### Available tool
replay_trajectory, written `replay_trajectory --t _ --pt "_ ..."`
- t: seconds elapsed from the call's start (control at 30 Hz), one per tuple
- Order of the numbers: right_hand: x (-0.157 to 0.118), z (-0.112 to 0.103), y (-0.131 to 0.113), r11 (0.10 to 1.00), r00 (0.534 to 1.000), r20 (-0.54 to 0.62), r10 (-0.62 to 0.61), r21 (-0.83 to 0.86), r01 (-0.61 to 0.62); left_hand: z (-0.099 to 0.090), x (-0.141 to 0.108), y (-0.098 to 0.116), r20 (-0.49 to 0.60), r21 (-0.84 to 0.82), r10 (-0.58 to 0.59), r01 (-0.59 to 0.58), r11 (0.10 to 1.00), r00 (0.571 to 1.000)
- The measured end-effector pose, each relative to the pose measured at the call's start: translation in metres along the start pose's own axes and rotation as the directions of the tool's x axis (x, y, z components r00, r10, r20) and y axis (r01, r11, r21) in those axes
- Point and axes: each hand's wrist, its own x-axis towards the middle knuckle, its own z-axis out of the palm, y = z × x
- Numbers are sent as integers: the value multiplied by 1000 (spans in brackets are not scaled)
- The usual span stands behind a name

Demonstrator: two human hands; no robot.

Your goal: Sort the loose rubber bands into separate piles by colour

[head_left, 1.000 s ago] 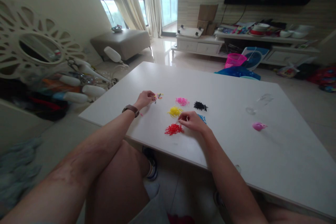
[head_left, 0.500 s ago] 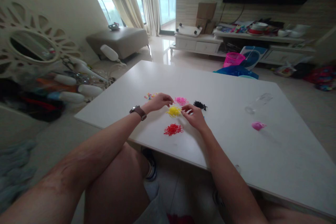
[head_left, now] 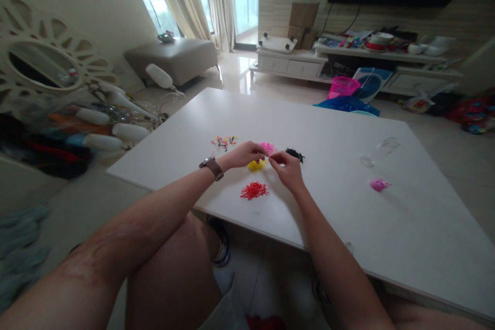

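Note:
My left hand [head_left: 251,154] and my right hand [head_left: 285,166] meet fingertip to fingertip above the small piles, both closed in a pinch. What they hold is too small to make out. Under my left hand lies a yellow pile [head_left: 256,166], partly covered. A pink pile [head_left: 267,148] shows just behind the fingers, and a black pile [head_left: 295,154] sits beyond my right hand. Nearer the table's front edge is a red pile [head_left: 254,191]. Mixed coloured pieces [head_left: 223,142] are scattered left of my left hand.
On the white table [head_left: 332,201], a clear container [head_left: 381,151] lies at the right, with a pink object [head_left: 379,184] in front of it. A small clear item [head_left: 349,247] is by the front edge. White padded arms [head_left: 131,132] stand left of the table.
My left hand has moved right, over the yellow pile, and its fingertips now meet those of my right hand. The scattered mixed pieces are more exposed.

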Motion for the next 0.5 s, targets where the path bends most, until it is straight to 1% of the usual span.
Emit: replay_trajectory --t 0.1,0.17,0.23,0.3,0.5 --pt "1 -1 1 1000 999 -52 14 5 -14 1 -2 2 -45 -62 -12 10 998 999" --pt "1 -2 3 1000 997 -73 25 10 -24 0 -2 3 -64 -53 -19 16 998 998" --pt "2 -2 5 1000 996 -79 29 13 -29 -2 -1 3 -56 -22 -39 37 999 998" --pt "2 -3 6 1000 996 -79 29 13 -28 -3 1 2 -45 -27 -71 69 997 997" --pt "2 -2 7 999 996 -76 35 14 -34 -1 4 1 -20 -195 -151 144 970 988"
